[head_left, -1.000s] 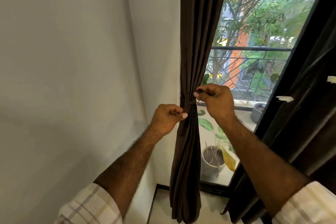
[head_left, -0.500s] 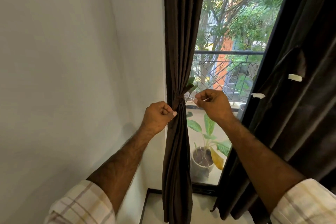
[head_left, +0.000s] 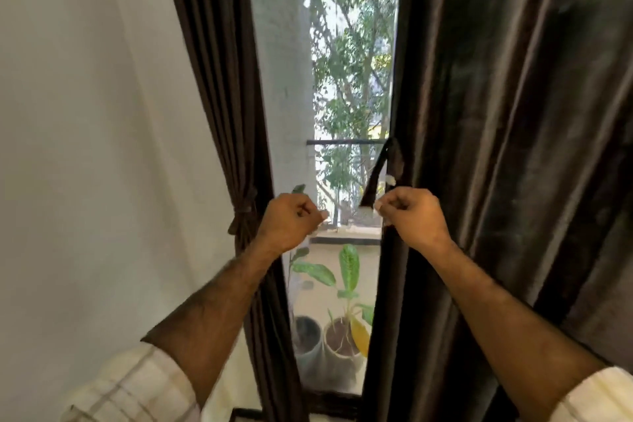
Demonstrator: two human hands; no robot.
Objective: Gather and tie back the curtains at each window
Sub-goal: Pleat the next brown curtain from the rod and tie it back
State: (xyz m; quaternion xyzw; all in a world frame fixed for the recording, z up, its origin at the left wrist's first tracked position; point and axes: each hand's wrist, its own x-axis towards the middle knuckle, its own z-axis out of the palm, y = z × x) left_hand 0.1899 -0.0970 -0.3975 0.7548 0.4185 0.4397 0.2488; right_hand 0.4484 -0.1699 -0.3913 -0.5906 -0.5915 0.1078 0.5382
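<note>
Both our hands have come off the left curtain (head_left: 219, 106) since a second ago, when they were pinching the band at its waist; our view has swung rightward too, so the second panel now fills the right side.

Starting at the left, that curtain hangs gathered against the wall, cinched by its tie-back (head_left: 244, 210), which sits knotted with no hand on it. We judge this panel finished.

Our left hand (head_left: 291, 217) floats just right of the tie, fingers curled into a loose fist with nothing in them as far as we can see.

Behind the gap, potted plants (head_left: 337, 336) stand outside the glass.

Our right hand (head_left: 411, 216) is curled too, thumb pressed to the fingers near a small white scrap; whether it actually pinches anything we cannot tell. Just above it dangles a dark strap (head_left: 380, 175), apparently the tie for the right curtain (head_left: 513, 147), which hangs loose and ungathered.

So the job looks about half done at this window: the next move calls for bunching the right panel and wrapping that strap round it.
</note>
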